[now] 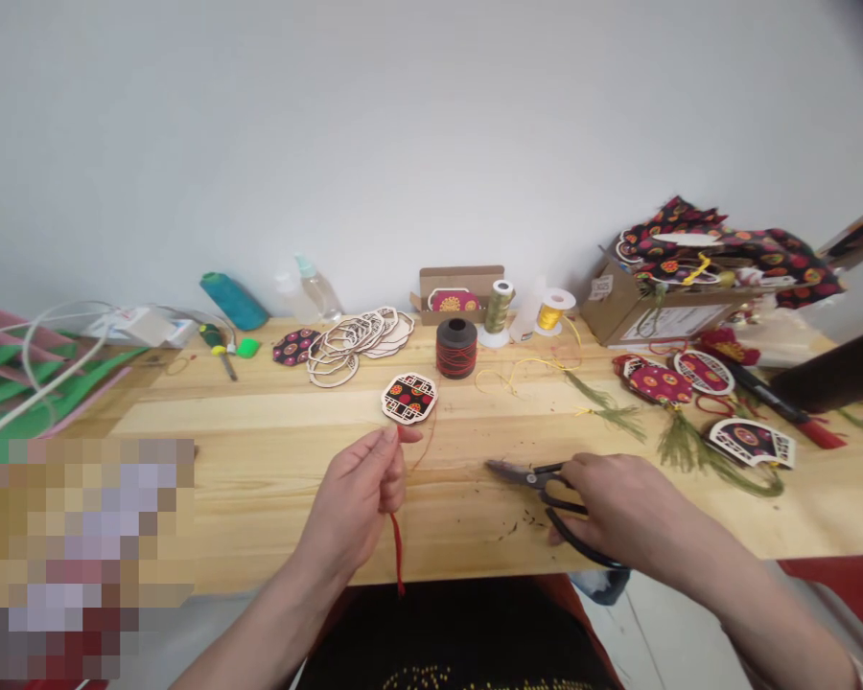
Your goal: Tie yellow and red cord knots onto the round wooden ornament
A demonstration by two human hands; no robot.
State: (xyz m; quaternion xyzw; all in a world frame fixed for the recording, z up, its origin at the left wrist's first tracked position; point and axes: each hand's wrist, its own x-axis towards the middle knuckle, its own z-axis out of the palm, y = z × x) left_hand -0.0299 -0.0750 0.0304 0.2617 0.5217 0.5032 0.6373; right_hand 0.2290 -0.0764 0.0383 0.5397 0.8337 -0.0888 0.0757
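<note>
My left hand (365,484) is closed in a pinch on a red cord (397,551), whose loose end hangs below the fist. Just beyond the fingertips is a wooden-framed ornament (409,399) with dark flowered fabric and fretwork, at the top end of the cord. My right hand (611,503) grips black-handled scissors (543,479) low over the table, blades pointing left. The blades look closed or nearly so. Dark snippets lie under them. A spool of dark red thread (455,350) stands behind the ornament, and a thin thread trails from it.
Wooden frames (360,340) lie stacked behind my left hand. A green thread spool (501,311) and a yellow spool (553,309) stand at the back. Finished-looking tasselled ornaments (658,381) lie at right, before a cardboard box (662,311) of fabric. A screwdriver (217,347) lies at left.
</note>
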